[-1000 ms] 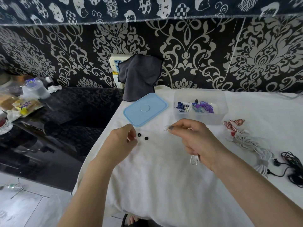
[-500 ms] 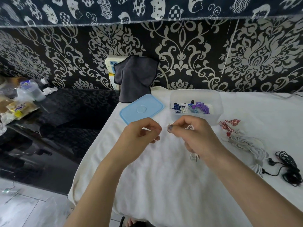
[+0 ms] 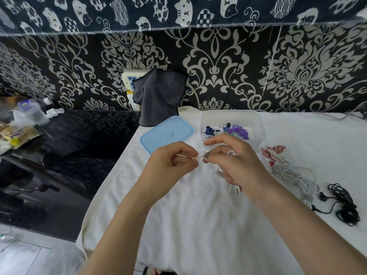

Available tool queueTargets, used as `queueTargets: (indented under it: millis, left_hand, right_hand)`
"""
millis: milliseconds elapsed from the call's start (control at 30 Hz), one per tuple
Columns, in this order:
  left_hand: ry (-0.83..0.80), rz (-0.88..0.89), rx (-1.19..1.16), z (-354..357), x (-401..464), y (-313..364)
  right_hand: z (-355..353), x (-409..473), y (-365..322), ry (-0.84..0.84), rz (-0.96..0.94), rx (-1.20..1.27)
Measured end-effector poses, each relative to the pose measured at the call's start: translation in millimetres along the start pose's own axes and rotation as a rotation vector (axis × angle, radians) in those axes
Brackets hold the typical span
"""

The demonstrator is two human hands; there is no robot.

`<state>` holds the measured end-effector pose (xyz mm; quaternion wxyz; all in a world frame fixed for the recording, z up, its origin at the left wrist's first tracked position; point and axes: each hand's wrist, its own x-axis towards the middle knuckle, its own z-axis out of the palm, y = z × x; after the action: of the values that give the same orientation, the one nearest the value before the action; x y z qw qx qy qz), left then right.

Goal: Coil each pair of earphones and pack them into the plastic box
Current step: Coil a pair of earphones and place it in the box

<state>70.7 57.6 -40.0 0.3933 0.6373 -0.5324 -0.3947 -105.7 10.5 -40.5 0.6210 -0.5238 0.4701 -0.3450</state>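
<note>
White cloth (image 3: 198, 225) before patterned wall (image 3: 218, 62); left hand (image 3: 170, 165) and right hand (image 3: 236, 165) pinch white earphones (image 3: 231, 153); box (image 3: 232, 118) lidless.

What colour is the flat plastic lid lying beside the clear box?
Light blue; the flat plastic lid shows best in the head view.

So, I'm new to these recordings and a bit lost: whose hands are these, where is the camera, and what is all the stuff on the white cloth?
No machine here: a person wears one camera on the head, looking down at their own two hands. The left hand and right hand meet over a white cloth, pinching a white earphone between them; its cord hangs under the right hand. Behind them stands a clear plastic box already holding coiled blue and purple earphones, with its blue lid lying beside it. To the right wait red-and-white earphones, white earphones and black earphones, still loose.
</note>
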Motion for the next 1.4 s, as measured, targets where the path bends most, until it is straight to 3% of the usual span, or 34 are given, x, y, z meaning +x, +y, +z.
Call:
queueTargets:
  millis: [800, 1000, 1100, 1400]
  left_hand:
    - [0.012, 0.046, -0.056, 1.4, 0.1, 2.4]
    - [0.030, 0.038, -0.054, 0.9, 0.8, 2.4]
    - [0.036, 0.047, -0.039, 0.2, 0.0, 2.1]
    - [-0.039, 0.071, -0.138, -1.4, -1.5, 5.5]
  right_hand:
    - [2.4, -3.5, 0.1, 0.024, -0.110, -0.097]
    - [1.0, 1.3, 5.9, 0.063, -0.110, -0.217]
    - [1.6, 0.8, 4.4, 0.038, -0.114, -0.148]
    - [-2.6, 1.8, -2.0, -0.090, 0.104, 0.119]
